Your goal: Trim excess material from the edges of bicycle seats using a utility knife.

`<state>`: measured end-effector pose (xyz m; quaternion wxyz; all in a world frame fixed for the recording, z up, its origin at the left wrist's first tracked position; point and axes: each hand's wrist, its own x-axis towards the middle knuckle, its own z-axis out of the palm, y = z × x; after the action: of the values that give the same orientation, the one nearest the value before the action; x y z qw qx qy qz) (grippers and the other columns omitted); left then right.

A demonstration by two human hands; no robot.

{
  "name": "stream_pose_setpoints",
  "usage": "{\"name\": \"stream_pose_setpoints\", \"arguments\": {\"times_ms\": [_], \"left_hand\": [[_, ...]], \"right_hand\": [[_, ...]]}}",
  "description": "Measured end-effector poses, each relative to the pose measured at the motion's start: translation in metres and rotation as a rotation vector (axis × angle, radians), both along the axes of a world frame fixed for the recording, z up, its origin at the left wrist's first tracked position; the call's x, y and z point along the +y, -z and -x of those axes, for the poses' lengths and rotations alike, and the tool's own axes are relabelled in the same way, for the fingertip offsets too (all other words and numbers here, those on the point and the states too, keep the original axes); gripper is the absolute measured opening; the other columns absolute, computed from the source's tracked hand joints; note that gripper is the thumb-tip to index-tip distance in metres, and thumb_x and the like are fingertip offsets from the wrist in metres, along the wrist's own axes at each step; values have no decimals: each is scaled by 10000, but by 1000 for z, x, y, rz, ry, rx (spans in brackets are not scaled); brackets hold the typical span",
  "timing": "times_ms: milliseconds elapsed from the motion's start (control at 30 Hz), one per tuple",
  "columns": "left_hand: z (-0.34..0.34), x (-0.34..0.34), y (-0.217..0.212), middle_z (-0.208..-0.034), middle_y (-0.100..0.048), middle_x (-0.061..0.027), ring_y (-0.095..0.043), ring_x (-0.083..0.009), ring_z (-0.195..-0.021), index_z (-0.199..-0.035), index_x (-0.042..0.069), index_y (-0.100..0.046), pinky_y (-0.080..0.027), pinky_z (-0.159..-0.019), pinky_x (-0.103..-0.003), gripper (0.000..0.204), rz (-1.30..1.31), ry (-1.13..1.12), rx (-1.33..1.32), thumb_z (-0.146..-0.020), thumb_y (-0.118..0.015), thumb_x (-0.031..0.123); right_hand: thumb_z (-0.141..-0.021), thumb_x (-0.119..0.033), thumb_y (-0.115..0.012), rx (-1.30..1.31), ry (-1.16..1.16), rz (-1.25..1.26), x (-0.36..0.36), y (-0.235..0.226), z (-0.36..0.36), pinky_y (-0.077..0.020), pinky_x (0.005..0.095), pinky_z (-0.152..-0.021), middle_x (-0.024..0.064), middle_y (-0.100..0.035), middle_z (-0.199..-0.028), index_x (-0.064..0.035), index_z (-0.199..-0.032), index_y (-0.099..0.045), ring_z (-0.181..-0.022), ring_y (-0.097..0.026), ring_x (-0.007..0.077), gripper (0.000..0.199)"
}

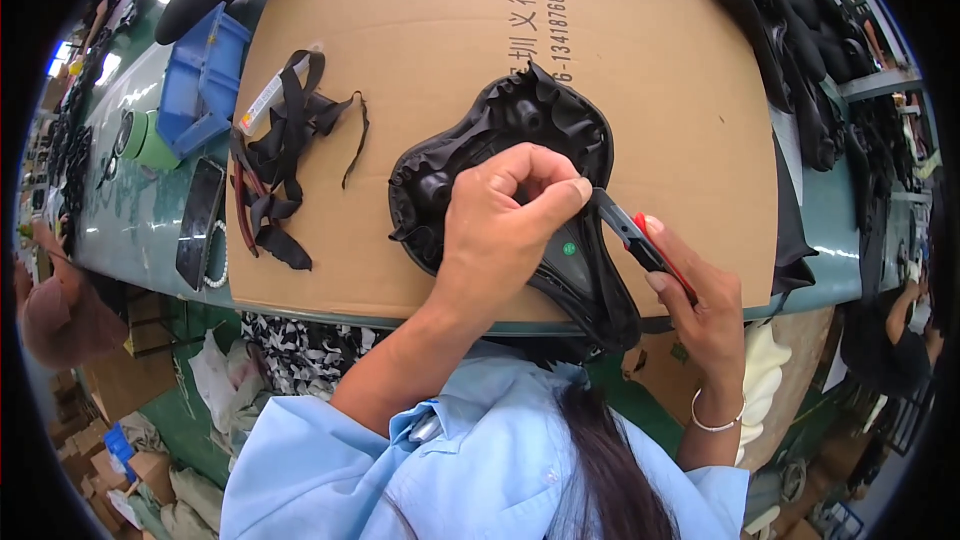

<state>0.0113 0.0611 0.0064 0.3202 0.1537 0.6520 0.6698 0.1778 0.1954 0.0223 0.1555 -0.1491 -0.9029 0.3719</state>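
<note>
A black bicycle saddle point(602, 285) lies upside down in front of me, its wide end away from me and its narrow nose at the near edge. Its black cover point(594, 130) is folded over the rim in ruffled pleats. Over the saddle, my left hand point(510, 205) is closed in a pinch at the right rim, apparently on the cover's edge; the fingertips hide most of the spot. My right hand point(690, 290) grips a red and black utility knife point(640, 243), whose tip reaches close to the left fingertips.
Cardboard point(690, 70) covers the table. Black fabric strips point(285, 150) lie left, beside a blue bin point(203, 80), a phone point(200, 220) and a green cup point(150, 140). Black saddle-like pieces point(780, 20) are piled at the far right. People work at both sides.
</note>
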Motion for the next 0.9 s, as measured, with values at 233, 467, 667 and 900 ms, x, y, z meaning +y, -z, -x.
{"name": "stream_pose_setpoints", "arguments": {"times_ms": [233, 467, 667, 900], "left_hand": [[5, -10, -3, -817, -608, 14, -531, -37, -772, -855, 25, -634, -419, -717, -194, 57, -357, 96, -274, -827, -671, 58], [7, -11, 3, -831, -614, 14, -542, -46, -788, -875, 34, -634, -422, -746, -208, 63, -472, 47, -324, -833, -669, 66], [5, -2, 6, -856, -622, 11, -543, -56, -833, -912, 40, -633, -404, -823, -228, 86, -602, -80, -300, -845, -663, 85], [18, 3, 8, -850, -615, -9, -521, -96, -875, -950, 27, -633, -336, -858, -206, 184, -722, -129, -430, -874, -655, 194]], "right_hand": [[-839, -26, -645, -334, 21, 524, 16, -10, -11, -443, 258, -557, 95, -703, -918, -73, -1304, -573, -564, -487, 92, 472], [-818, -72, -667, -369, -132, 90, -8, -38, -39, -471, 337, -549, 137, -694, -885, -83, -1264, -597, -572, -620, 276, 451], [-867, -113, -642, -474, 206, -223, -97, -41, -69, -406, 389, -459, 87, -484, -581, -101, -1389, -477, -460, -501, 259, 548], [-873, -42, -620, -166, 396, -200, -126, 20, -103, -438, 304, -458, 112, -623, -720, -16, -1367, -478, -479, -513, 193, 515]]}}
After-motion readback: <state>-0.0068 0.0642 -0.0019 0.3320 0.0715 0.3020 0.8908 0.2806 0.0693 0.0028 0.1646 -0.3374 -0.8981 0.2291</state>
